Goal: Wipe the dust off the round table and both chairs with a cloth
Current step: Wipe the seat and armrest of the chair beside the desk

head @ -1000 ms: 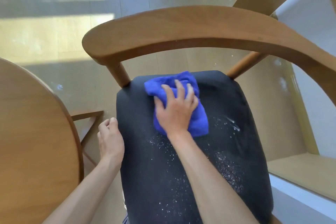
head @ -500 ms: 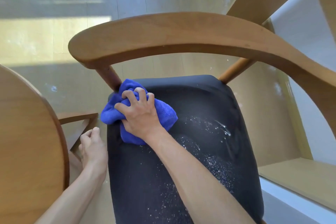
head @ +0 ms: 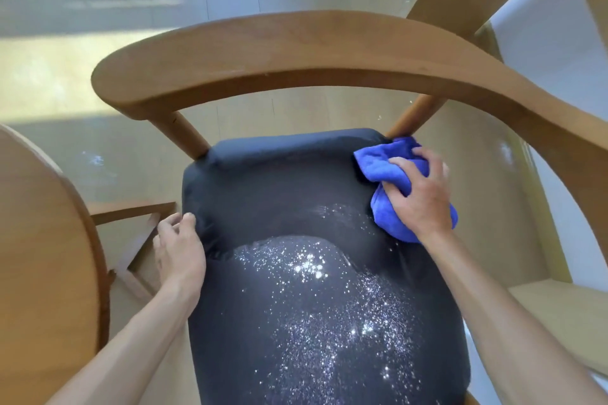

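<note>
A wooden chair with a curved backrest (head: pixel 296 52) and a dark padded seat (head: pixel 279 187) fills the view. White dust speckles (head: pixel 329 306) cover the near half of the seat, while the far part looks dark and clean. My right hand (head: pixel 421 197) grips a bunched blue cloth (head: pixel 381 164) at the seat's far right corner, by the backrest post. My left hand (head: pixel 179 250) rests against the seat's left edge with fingers loosely curled. The round wooden table (head: pixel 42 256) shows its edge at the left.
A light glossy floor (head: pixel 98 76) lies beyond the chair. A wooden crossbar (head: pixel 131 210) of the table base sits between table and chair. A pale wooden ledge (head: pixel 566 312) and white wall stand at the right.
My right hand swept the blue cloth from the seat's far left corner across to its far right corner. My left hand stayed at the seat's left edge.
</note>
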The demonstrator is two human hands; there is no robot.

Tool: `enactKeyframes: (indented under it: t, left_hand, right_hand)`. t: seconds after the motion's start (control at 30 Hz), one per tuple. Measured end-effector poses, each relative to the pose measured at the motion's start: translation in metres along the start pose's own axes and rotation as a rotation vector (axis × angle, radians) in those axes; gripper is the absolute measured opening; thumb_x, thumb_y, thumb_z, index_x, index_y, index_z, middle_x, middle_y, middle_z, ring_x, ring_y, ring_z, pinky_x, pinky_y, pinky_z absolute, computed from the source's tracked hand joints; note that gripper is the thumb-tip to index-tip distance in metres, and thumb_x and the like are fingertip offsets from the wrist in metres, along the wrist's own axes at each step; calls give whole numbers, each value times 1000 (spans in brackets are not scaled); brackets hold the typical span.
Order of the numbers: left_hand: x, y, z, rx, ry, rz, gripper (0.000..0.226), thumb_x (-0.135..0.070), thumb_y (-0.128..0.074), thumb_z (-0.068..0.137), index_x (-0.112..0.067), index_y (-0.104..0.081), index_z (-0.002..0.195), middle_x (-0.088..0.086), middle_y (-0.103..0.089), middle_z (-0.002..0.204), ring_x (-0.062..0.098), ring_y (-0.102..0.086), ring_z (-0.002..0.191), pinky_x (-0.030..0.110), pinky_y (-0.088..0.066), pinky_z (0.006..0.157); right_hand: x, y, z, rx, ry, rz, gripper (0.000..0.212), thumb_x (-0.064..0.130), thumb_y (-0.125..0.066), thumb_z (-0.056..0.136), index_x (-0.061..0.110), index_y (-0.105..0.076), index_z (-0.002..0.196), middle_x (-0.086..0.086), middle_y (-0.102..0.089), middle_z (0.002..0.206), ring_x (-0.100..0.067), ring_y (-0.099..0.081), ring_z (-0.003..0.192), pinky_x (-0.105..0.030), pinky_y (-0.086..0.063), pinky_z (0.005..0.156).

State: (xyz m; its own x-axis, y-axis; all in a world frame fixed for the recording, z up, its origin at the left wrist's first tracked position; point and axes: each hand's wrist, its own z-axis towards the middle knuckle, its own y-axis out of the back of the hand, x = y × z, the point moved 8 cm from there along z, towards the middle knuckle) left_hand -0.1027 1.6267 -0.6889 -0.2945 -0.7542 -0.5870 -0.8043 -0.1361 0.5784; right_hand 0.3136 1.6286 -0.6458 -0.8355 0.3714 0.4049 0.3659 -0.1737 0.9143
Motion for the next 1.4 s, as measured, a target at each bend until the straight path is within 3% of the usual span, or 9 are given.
enactKeyframes:
  t: [0.1,0.3,0.5,0.63,0.77,0.9,1.0,1.2,1.4]
  left_hand:
    - [1,2,1,27,25,-46,44,-43,-36,91,-18,-53,122,7,-54,128,28,-48,117,47,-37,103]
    - [10,4,5,108,80,-115,44,-48,-31,97,-32,-39,137,-2,-50,137,24,-46,125,48,-35,108]
    - [16,5,4,150,113,-205,40,-48,-34,93,-36,-44,129,-5,-53,132,22,-48,121,47,-35,108]
    - [15,8,1,177,152,-297,37,-50,-38,85,-29,-54,111,-5,-60,119,18,-54,113,42,-41,103]
    - [17,17,2,185,165,-419,30,-42,-33,99,-25,-54,111,-6,-62,109,5,-58,94,27,-42,73]
    - [38,37,3,60,242,-431,61,-58,-38,83,-14,-59,120,6,-65,116,23,-63,102,40,-50,89]
    - [40,49,0,-6,175,-315,61,-55,-33,77,-11,-54,114,16,-58,121,28,-57,104,48,-41,103]
    - [48,55,-12,-35,149,-82,65,-57,-26,81,-23,-49,132,7,-54,130,32,-48,119,47,-36,104]
    - [38,42,-20,20,98,-82,50,-52,-34,86,-29,-52,126,-4,-51,111,23,-47,105,36,-37,92]
  right_hand:
    - [-19,-4,-6,9,-197,-3,53,45,-70,80,30,-55,128,-10,-22,152,-30,-30,137,-41,-31,112]
    - [-12,-4,-11,-79,-281,-116,37,45,-61,86,27,-63,118,-9,-42,138,-37,-41,123,-47,-35,103]
    - [43,-19,-49,-159,-240,-110,34,34,-70,82,16,-69,111,-19,-51,129,-45,-46,108,-49,-38,86]
    - [121,-52,-82,-100,-115,-55,31,33,-74,73,17,-71,99,-20,-57,121,-44,-52,96,-47,-43,70]
    - [208,-89,-125,12,32,21,32,40,-64,69,23,-70,96,-15,-59,121,-36,-50,95,-39,-36,67]
    - [269,-113,-170,105,253,67,19,32,-63,70,22,-64,86,-13,-62,115,-35,-52,90,-38,-35,67]
    - [281,-121,-192,172,480,-15,17,34,-66,69,23,-64,81,-11,-62,114,-35,-53,94,-40,-39,71]
    - [270,-125,-205,366,758,-154,27,50,-74,60,31,-70,79,-2,-60,122,-32,-52,105,-40,-44,81]
    - [253,-102,-194,264,776,15,12,31,-72,63,22,-67,68,-7,-66,112,-34,-59,91,-38,-43,69]
